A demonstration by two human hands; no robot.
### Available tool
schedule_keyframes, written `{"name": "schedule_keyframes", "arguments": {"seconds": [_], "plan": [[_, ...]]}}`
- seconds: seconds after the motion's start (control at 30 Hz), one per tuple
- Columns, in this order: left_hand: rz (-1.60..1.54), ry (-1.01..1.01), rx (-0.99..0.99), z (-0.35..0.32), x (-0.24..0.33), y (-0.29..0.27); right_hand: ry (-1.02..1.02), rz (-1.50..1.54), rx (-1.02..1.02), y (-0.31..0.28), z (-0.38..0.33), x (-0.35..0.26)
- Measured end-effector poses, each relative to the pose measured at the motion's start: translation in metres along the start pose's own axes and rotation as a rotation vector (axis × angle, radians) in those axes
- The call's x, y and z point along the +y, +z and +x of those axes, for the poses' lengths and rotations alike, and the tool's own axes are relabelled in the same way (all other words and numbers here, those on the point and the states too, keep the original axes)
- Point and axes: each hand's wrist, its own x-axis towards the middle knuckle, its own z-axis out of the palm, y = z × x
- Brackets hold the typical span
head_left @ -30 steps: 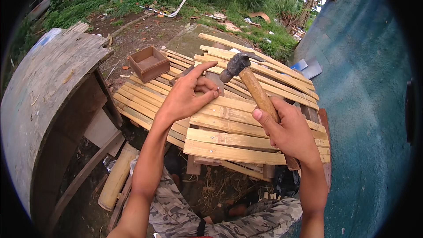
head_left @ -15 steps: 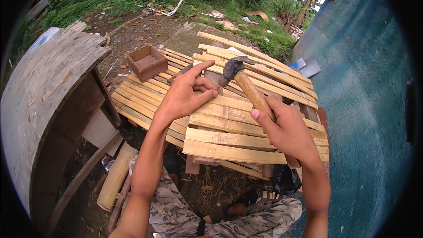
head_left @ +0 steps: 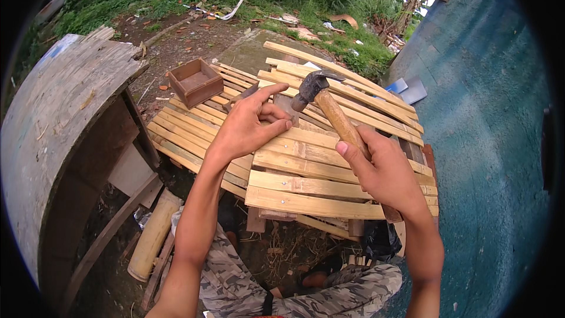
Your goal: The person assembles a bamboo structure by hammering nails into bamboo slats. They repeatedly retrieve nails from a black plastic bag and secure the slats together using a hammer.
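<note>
My right hand (head_left: 385, 171) is wrapped round the wooden handle of a claw hammer (head_left: 336, 116), its dark metal head tilted toward the left. Just beside the hammer's striking face are the fingertips of my left hand (head_left: 244, 128). Its thumb meets a bent finger in a pinch while the index finger stretches outward. Whatever the pinch holds is too small or hidden to make out. Both hands are over a rack of split bamboo slats (head_left: 312, 186); small nail heads show on the nearer slats. A dark tool (head_left: 238, 99), partly hidden, lies behind my left hand.
A small brown wooden box (head_left: 196, 84) sits on more slats at the far left. A worn wooden tabletop (head_left: 76, 88) stands at left, with a bamboo length (head_left: 154, 235) below. The blue-green wall (head_left: 488, 159) bounds the right side. A black plastic bag (head_left: 381, 240) lies beneath the rack.
The hammer head has risen slightly away from my left fingertips. My left hand keeps its place and its pinch.
</note>
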Motion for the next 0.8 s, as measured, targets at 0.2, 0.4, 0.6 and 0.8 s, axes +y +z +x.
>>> {"name": "schedule_keyframes", "arguments": {"seconds": [0.2,0.4,0.6,0.8], "plan": [[-0.024,-0.021,0.000,0.0003,-0.0003,0.0001,-0.031,-0.028,-0.022,-0.0014,0.0007,-0.0022],[-0.034,-0.019,0.016,0.0010,-0.0025,0.0013,-0.001,0.015,0.034,-0.0023,0.0022,-0.0057],[-0.020,-0.062,-0.006,0.0008,-0.0004,-0.0011,0.026,-0.131,-0.075,-0.0024,0.0013,-0.0088],[0.000,-0.023,0.006,0.0006,-0.0012,-0.0002,0.046,0.092,0.056,-0.0022,0.0012,-0.0072]]}}
